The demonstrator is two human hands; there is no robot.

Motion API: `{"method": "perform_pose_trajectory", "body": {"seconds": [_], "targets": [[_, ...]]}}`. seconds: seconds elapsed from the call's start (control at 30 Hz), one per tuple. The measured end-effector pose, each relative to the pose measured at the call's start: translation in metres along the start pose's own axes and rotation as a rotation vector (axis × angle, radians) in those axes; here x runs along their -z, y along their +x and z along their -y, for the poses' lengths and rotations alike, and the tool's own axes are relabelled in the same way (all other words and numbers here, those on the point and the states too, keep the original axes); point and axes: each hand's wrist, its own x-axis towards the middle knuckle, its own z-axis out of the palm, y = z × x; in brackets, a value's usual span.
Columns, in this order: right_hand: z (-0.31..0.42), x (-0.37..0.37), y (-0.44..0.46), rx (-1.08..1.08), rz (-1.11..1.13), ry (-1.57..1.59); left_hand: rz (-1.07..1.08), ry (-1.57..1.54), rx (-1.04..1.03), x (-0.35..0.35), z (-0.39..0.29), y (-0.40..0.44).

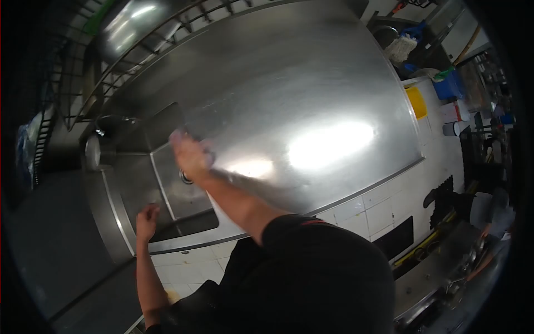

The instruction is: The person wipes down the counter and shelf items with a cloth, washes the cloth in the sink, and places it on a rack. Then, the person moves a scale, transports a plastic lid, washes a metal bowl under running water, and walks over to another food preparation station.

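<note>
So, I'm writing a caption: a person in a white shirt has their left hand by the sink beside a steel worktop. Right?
Only the colour is wrong: the head view shows a black shirt. The left hand is by the sink beside a steel worktop.

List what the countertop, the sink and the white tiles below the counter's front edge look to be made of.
Countertop: metal, likely stainless steel with a satin finish; grey, with bright, soft-edged glare.
Sink: probably stainless steel too; grey, with pale highlights along its edges.
Tiles: possibly glazed ceramic; white panels with visible joint lines, though the look leaves the material open.
</note>
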Motion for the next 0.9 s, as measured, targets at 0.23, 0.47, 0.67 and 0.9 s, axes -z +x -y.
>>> {"method": "perform_pose_trajectory", "body": {"seconds": [0.23,0.47,0.67,0.9], "targets": [[0.058,0.060,-0.030,-0.363,0.620,2.130,-0.003,-0.079,-0.095,0.052,-0.017,0.005],[-0.378,0.086,0.021,-0.421,0.484,2.898,-0.094,-0.153,0.178,0.016,0.125,-0.019],[-0.693,0.033,0.081,-0.661,-0.463,1.607,-0.019,-0.192,0.418,-0.029,0.147,-0.070],[-0.606,0.006,0.114,-0.542,-0.103,-0.078,0.081,-0.272,0.480,0.004,0.159,-0.117]]}}
